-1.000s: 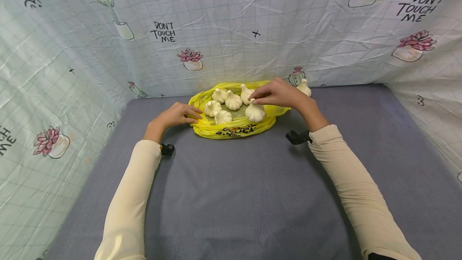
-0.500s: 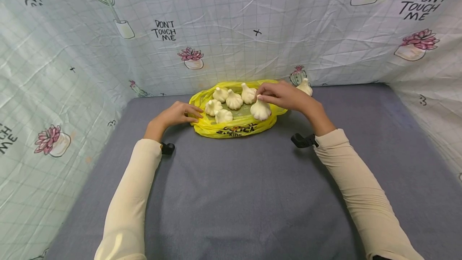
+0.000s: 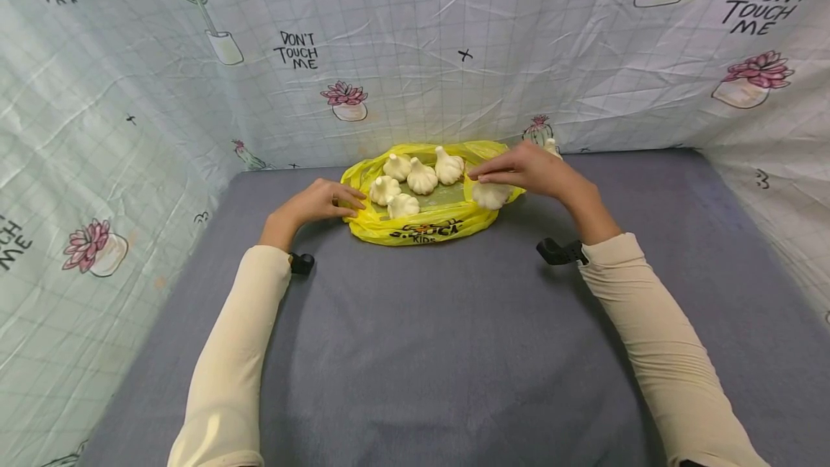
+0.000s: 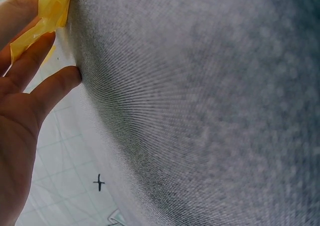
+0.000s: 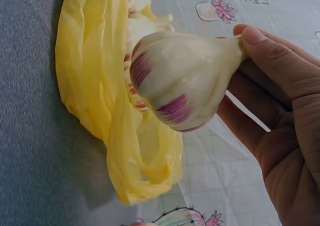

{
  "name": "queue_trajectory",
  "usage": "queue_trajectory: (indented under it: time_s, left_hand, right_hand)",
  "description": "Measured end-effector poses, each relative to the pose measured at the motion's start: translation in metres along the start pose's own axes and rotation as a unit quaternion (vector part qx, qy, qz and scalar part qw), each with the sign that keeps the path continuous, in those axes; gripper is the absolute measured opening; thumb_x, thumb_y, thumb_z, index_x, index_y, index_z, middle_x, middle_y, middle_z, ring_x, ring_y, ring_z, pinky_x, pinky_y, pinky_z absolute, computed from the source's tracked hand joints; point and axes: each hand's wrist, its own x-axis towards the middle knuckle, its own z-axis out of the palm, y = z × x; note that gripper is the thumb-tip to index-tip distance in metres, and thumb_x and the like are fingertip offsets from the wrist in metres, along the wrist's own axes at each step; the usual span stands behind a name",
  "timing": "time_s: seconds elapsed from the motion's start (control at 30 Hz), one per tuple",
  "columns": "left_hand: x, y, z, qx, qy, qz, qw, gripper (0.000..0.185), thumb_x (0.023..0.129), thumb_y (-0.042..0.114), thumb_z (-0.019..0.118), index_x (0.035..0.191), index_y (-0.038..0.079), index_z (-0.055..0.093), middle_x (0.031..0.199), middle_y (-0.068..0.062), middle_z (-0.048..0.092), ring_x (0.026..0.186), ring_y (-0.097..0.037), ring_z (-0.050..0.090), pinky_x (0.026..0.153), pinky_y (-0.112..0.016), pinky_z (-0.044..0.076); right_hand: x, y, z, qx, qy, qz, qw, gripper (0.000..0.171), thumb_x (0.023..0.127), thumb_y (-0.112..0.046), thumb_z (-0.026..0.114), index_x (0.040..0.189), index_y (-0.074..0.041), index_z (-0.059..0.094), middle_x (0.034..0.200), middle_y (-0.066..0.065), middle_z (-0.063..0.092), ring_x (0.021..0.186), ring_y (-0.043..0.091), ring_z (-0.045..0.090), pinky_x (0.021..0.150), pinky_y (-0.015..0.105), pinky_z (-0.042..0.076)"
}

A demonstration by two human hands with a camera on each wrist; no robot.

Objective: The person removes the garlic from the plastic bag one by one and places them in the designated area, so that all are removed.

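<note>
My sleeves (image 3: 227, 352) run up the lower frame over the grey tabletop (image 3: 421, 352). At centre left, my left hand (image 3: 318, 202) lies flat with relaxed fingers, pinning the near-left rim of the yellow bag (image 3: 421, 225). At centre right, my right hand (image 3: 528, 168) pinches a garlic bulb (image 3: 491, 194) by its stem, over the bag's right edge. Four bulbs (image 3: 415, 182) sit inside the bag; one more (image 3: 551, 146) lies beyond my knuckles near the printed cloth wall (image 3: 415, 34). I judge I am mid-transfer with this bulb; the next move calls for a steady grip and care not to snag the plastic.
</note>
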Motion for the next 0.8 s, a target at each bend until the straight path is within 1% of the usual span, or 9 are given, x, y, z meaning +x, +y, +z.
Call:
queue_trajectory:
  time_s: [0.13,0.3,0.37,0.53,0.6,0.67,0.8]
  left_hand:
    - [0.000,0.000,0.000,0.000,-0.001,0.003,1.0000,0.026,0.094,0.021,0.075,0.119,0.013,0.078,0.135,-0.007,0.067,0.131,-0.031,0.056,0.088,-0.042,0.048]
    - [-0.001,0.001,0.000,0.002,0.001,0.004,1.0000,0.026,0.094,0.020,0.075,0.119,0.013,0.078,0.136,-0.007,0.066,0.131,-0.031,0.057,0.086,-0.041,0.048]
    - [-0.001,0.001,0.001,0.003,-0.001,0.003,1.0000,0.026,0.094,0.020,0.075,0.119,0.014,0.078,0.136,-0.007,0.066,0.130,-0.030,0.058,0.084,-0.040,0.048]
    - [-0.001,-0.003,0.002,0.016,-0.004,0.002,0.9999,0.026,0.095,0.021,0.075,0.119,0.015,0.078,0.136,-0.006,0.067,0.129,-0.030,0.058,0.086,-0.039,0.050]
    - [-0.001,-0.004,0.002,0.015,-0.003,0.002,0.9999,0.025,0.095,0.021,0.075,0.119,0.015,0.079,0.135,-0.006,0.067,0.130,-0.029,0.057,0.091,-0.041,0.050]
    - [-0.001,-0.004,0.001,0.011,-0.002,0.003,0.9999,0.024,0.094,0.021,0.075,0.118,0.015,0.079,0.135,-0.005,0.067,0.131,-0.029,0.057,0.095,-0.043,0.050]
    - [0.001,-0.003,0.001,0.009,-0.006,0.005,0.9999,0.025,0.095,0.021,0.074,0.118,0.015,0.079,0.136,-0.006,0.066,0.131,-0.030,0.057,0.095,-0.046,0.050]
  right_hand:
    - [-0.005,-0.002,-0.004,-0.012,0.001,0.016,1.000,0.024,0.098,-0.010,0.068,0.121,-0.010,0.077,0.112,0.003,0.077,0.090,0.013,0.073,0.073,0.028,0.054]
    - [-0.012,-0.004,-0.008,-0.023,0.006,0.021,1.000,0.024,0.098,-0.009,0.068,0.120,-0.009,0.077,0.110,0.004,0.077,0.088,0.012,0.073,0.071,0.027,0.052]
    - [-0.016,-0.003,-0.009,-0.029,0.011,0.017,0.999,0.023,0.098,-0.008,0.068,0.119,-0.007,0.077,0.110,0.005,0.077,0.079,0.011,0.070,0.067,0.026,0.050]
    - [-0.027,0.002,-0.012,-0.037,0.020,0.020,0.999,0.022,0.097,-0.006,0.068,0.117,-0.005,0.077,0.107,0.006,0.078,0.069,0.010,0.065,0.062,0.023,0.046]
    - [-0.031,0.005,-0.013,-0.041,0.026,0.025,0.998,0.022,0.096,-0.005,0.070,0.116,-0.006,0.078,0.106,0.006,0.078,0.072,0.011,0.068,0.063,0.023,0.047]
    - [-0.036,0.006,-0.015,-0.047,0.033,0.029,0.998,0.022,0.095,-0.005,0.070,0.115,-0.006,0.078,0.105,0.005,0.078,0.071,0.011,0.067,0.063,0.022,0.047]
    - [-0.044,0.010,-0.017,-0.058,0.049,0.030,0.997,0.022,0.094,-0.003,0.071,0.114,-0.006,0.079,0.104,0.005,0.078,0.077,0.011,0.069,0.065,0.020,0.047]
